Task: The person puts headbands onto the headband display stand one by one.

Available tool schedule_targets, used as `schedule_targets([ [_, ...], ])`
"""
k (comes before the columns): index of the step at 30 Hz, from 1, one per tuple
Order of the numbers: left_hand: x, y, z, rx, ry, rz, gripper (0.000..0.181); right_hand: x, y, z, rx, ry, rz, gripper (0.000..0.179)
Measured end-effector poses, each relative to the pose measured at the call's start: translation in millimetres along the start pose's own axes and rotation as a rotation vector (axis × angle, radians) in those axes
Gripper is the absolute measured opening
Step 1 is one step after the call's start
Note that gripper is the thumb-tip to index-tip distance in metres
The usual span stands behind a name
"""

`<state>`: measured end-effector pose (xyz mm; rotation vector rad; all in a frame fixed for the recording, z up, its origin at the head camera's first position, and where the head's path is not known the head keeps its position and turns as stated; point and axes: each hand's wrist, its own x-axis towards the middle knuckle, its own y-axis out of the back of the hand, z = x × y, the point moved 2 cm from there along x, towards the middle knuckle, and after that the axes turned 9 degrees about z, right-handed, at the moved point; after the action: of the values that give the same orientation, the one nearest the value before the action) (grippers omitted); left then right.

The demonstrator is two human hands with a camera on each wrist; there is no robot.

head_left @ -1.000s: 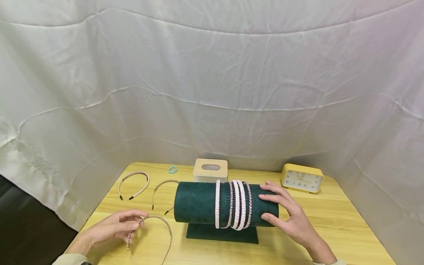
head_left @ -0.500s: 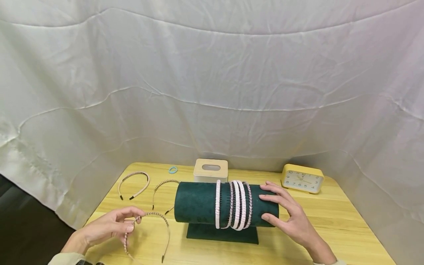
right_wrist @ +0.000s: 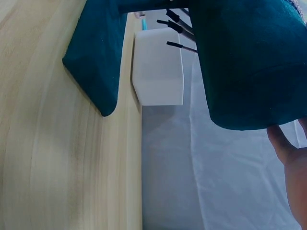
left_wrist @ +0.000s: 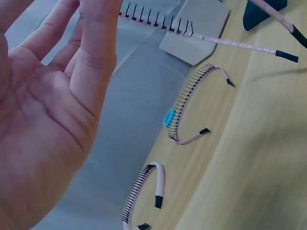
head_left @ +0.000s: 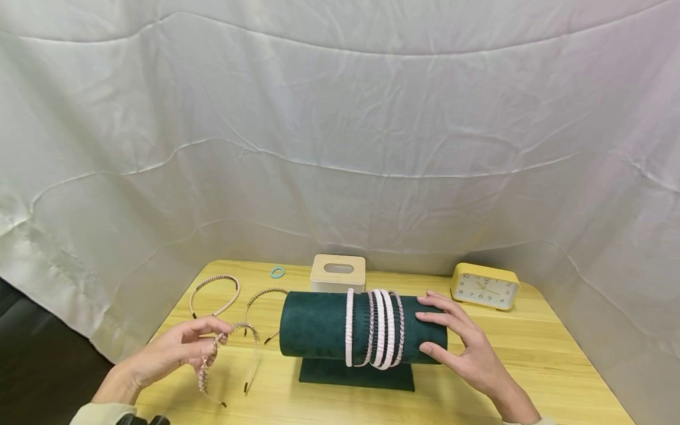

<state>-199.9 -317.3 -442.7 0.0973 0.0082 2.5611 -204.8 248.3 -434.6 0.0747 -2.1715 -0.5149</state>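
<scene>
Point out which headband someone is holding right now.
The braided headband pinched in the left hand, held above the table; two other headbands lie on it, and the rest sit on the green roll.

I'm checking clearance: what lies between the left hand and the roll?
The head view shows part of the held headband and, farther back, another headband.

On the table [head_left: 552, 360], 1 yellow clock [head_left: 485, 285] stands at the back right — its numbered dial [head_left: 480, 293] facing forward. 1 tissue box [head_left: 337, 280] with an oval slot [head_left: 338, 268] sits near the back edge, 1 blue ring [head_left: 277, 277] to its left — a pale curtain [head_left: 340, 130] hangs behind.
</scene>
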Motion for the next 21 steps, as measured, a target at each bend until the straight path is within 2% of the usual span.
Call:
schedule_targets([
  [4, 1.0, -0.9, 5.7, 0.038, 0.008, 0.045, 0.042, -0.2, -0.4, -1.1, -0.007, -0.013, -0.006, 0.065],
  [8, 3.5, -6.1, 12.0, 0.117, 0.02, 0.103, 0.039, 0.1, -0.5, -1.3, -0.003, -0.009, -0.007, 0.065],
  [15, 13.9, -19.5, 29.7, 0.227, -0.014, 0.19, 0.036, -0.2, 0.4, -1.7, -0.007, -0.021, -0.011, 0.065],
  [21, 24.9, -36.9, 44.5, 0.285, -0.02, 0.307, 0.039, -0.6, 0.6, -1.5, -0.012, -0.035, -0.013, 0.064],
])
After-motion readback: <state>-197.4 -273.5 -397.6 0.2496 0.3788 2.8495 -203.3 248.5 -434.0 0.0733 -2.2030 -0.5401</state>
